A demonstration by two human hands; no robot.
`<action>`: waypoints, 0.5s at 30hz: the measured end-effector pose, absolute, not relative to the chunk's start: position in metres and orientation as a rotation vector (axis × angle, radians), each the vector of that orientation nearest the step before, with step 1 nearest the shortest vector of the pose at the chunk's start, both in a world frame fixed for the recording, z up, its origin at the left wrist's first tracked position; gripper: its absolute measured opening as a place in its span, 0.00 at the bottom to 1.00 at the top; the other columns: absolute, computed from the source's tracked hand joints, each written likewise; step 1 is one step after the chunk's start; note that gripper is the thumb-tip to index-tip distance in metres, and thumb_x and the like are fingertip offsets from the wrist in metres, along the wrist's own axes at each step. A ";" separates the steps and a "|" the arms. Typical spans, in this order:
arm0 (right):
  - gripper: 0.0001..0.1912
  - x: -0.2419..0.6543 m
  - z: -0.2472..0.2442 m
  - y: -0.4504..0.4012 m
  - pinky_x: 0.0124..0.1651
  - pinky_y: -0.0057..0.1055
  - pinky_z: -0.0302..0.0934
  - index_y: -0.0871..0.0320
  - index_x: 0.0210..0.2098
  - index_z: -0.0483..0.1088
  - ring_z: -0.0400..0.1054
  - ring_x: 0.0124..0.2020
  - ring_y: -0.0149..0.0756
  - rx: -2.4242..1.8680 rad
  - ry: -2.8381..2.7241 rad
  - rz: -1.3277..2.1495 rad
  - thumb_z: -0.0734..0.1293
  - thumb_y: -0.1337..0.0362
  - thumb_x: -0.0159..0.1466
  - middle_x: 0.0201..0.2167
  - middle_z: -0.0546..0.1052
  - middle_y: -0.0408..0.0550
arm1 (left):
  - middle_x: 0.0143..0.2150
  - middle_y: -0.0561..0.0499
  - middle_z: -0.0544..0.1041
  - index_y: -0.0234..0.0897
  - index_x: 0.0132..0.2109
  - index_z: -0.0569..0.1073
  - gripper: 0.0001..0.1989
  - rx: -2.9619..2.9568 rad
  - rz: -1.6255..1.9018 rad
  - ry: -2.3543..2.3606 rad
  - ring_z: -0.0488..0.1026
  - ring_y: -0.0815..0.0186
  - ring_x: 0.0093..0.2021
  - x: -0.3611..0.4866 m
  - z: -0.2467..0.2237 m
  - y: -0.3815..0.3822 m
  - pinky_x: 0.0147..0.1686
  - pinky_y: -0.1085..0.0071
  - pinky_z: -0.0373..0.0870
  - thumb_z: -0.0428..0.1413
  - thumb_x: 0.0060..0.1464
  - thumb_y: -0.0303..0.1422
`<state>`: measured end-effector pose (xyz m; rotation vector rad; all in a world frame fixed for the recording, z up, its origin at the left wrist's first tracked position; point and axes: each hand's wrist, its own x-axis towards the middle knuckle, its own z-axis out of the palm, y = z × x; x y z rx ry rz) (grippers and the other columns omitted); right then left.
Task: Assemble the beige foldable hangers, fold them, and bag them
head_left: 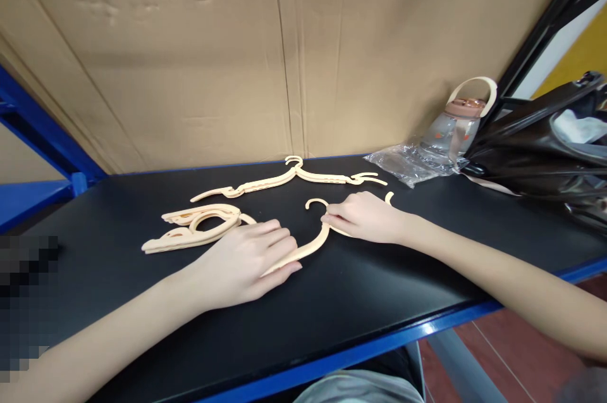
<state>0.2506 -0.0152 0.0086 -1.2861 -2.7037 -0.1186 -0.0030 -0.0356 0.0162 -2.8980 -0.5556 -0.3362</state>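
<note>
A cream folding clothes hanger (pixel 310 247) lies across the front middle of the black table. My left hand (pixel 256 259) is closed around its left arm, thumb on the near side and fingers over the far side. At the base of its hook, my right hand (pixel 363 218) pinches the hanger and hides much of its right arm. Behind it, unfolded hangers (pixel 270 185) lie spread out, seemingly stacked, hooks toward the wall. Folded hangers (pixel 190 235) rest to the left, partly covered by my left hand.
A clear water bottle (pixel 450 131) with a cream handle stands at the back right, beside a crumpled clear plastic bag (pixel 403 161). A black bag (pixel 545 137) sits at the right edge. Cardboard (pixel 199 61) lines the back; a blue rim (pixel 332 362) edges the table (pixel 379 308).
</note>
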 end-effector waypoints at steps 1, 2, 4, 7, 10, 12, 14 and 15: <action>0.22 0.251 0.009 -0.015 0.26 0.30 0.40 0.58 0.27 0.72 0.62 0.19 0.30 -1.316 -2.715 -0.112 0.54 0.59 0.71 0.20 0.73 0.45 | 0.32 0.50 0.71 0.37 0.37 0.70 0.13 -2.911 -0.328 -0.578 0.66 0.63 0.33 -0.003 0.016 -0.033 0.31 0.66 0.60 0.45 0.66 0.34; 0.22 0.252 0.009 -0.015 0.26 0.30 0.40 0.58 0.27 0.72 0.62 0.19 0.30 -1.335 -2.730 -0.103 0.54 0.59 0.71 0.20 0.73 0.45 | 0.33 0.49 0.71 0.37 0.38 0.71 0.13 -2.926 -0.323 -0.598 0.66 0.62 0.35 -0.003 0.015 -0.031 0.34 0.66 0.61 0.45 0.66 0.34; 0.24 0.253 0.010 -0.017 0.26 0.30 0.40 0.57 0.24 0.71 0.62 0.19 0.30 -1.358 -2.750 -0.091 0.53 0.60 0.71 0.21 0.74 0.45 | 0.36 0.48 0.72 0.37 0.39 0.71 0.12 -2.956 -0.322 -0.635 0.66 0.61 0.38 -0.004 0.015 -0.028 0.38 0.64 0.62 0.44 0.66 0.34; 0.25 0.253 0.011 -0.020 0.26 0.31 0.40 0.58 0.22 0.70 0.61 0.18 0.30 -1.378 -2.752 -0.100 0.53 0.60 0.71 0.20 0.73 0.46 | 0.37 0.48 0.72 0.38 0.41 0.71 0.11 -2.977 -0.325 -0.697 0.66 0.61 0.39 -0.005 0.014 -0.024 0.41 0.63 0.62 0.45 0.66 0.33; 0.25 0.253 0.011 -0.021 0.26 0.32 0.39 0.58 0.22 0.70 0.61 0.17 0.30 -1.384 -2.756 -0.116 0.53 0.60 0.71 0.19 0.73 0.46 | 0.41 0.48 0.72 0.39 0.44 0.71 0.11 -2.970 -0.331 -0.750 0.67 0.62 0.41 -0.006 0.012 -0.023 0.42 0.64 0.63 0.44 0.65 0.33; 0.25 0.253 0.012 -0.021 0.26 0.32 0.40 0.58 0.21 0.70 0.61 0.17 0.30 -1.387 -2.754 -0.104 0.53 0.60 0.71 0.19 0.72 0.46 | 0.45 0.46 0.73 0.39 0.47 0.71 0.12 -2.922 -0.331 -0.787 0.69 0.60 0.43 -0.007 0.011 -0.022 0.43 0.63 0.65 0.45 0.65 0.34; 0.26 0.253 0.012 -0.021 0.26 0.32 0.40 0.58 0.21 0.69 0.62 0.18 0.30 -1.392 -2.748 -0.076 0.53 0.60 0.71 0.19 0.72 0.46 | 0.49 0.44 0.72 0.38 0.51 0.70 0.15 -2.831 -0.325 -0.852 0.69 0.57 0.47 -0.008 0.009 -0.022 0.45 0.61 0.66 0.46 0.65 0.38; 0.26 0.253 0.012 -0.021 0.26 0.31 0.40 0.58 0.20 0.68 0.62 0.18 0.30 -1.397 -2.744 -0.064 0.53 0.59 0.71 0.19 0.72 0.46 | 0.51 0.43 0.72 0.36 0.53 0.70 0.17 -2.779 -0.322 -0.886 0.69 0.54 0.49 -0.009 0.008 -0.021 0.46 0.59 0.66 0.47 0.64 0.41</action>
